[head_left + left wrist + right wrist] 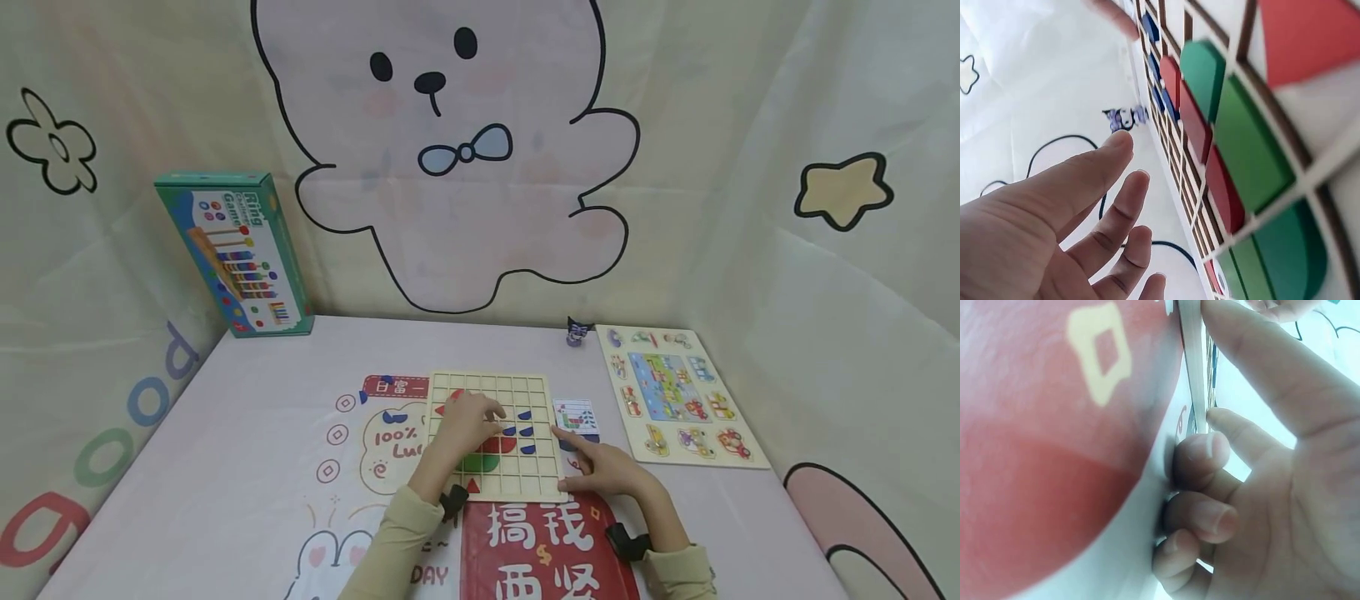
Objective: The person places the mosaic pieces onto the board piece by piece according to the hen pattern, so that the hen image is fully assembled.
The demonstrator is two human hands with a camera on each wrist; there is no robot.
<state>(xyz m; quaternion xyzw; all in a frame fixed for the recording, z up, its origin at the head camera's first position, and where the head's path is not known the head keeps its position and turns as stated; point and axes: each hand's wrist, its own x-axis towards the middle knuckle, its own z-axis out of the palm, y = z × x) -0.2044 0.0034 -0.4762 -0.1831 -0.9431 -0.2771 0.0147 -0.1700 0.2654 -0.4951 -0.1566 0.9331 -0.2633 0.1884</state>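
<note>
A pale wooden grid board (536,482) lies on the table with flat coloured pieces set in its squares. Over its left half hovers my left hand (468,423); in the left wrist view its thumb (1066,181) and fingers are spread apart with nothing between them. Nearby on the board are a green piece (480,462), a red piece (504,445), a red triangle (472,486) and several small blue pieces (528,449). My right hand (611,468) touches the board's right edge with straight forefinger and thumb, while its other fingers bend down at the table.
A small printed card (576,415) lies right of the board. Farther right is a picture puzzle board (630,442), with a small purple figurine (576,332) behind. Loose blue pieces (394,417) lie to the left. A green game box (232,258) stands at the back left.
</note>
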